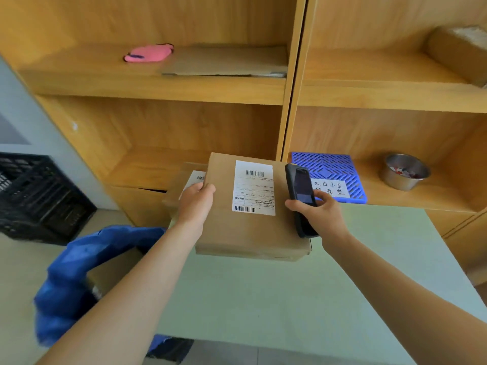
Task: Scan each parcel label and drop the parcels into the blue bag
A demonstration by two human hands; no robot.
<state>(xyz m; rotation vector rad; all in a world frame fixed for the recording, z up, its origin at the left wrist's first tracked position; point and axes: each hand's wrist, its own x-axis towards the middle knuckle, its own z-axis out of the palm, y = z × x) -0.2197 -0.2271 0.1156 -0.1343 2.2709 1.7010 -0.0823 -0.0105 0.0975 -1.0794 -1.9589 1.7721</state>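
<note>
Head view: one pale green table [342, 285] fills the foreground. Left of it sags one blue bag [79, 272] with a brown parcel inside. Two parcels sit at the table's far edge — the upper parcel [247, 233], one white label [253, 187] face up, and a second parcel [179, 191] behind it. The left hand [196, 204] is clamped on the upper parcel's left edge; the right hand [320, 216] is closed around one black scanner [300, 198] just right of the label.

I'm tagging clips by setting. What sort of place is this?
Probably a small parcel sorting or mail room. A hand holds a labelled cardboard parcel, the other hand holds a handheld scanner, and a blue bag sits beside wooden shelves.
</note>
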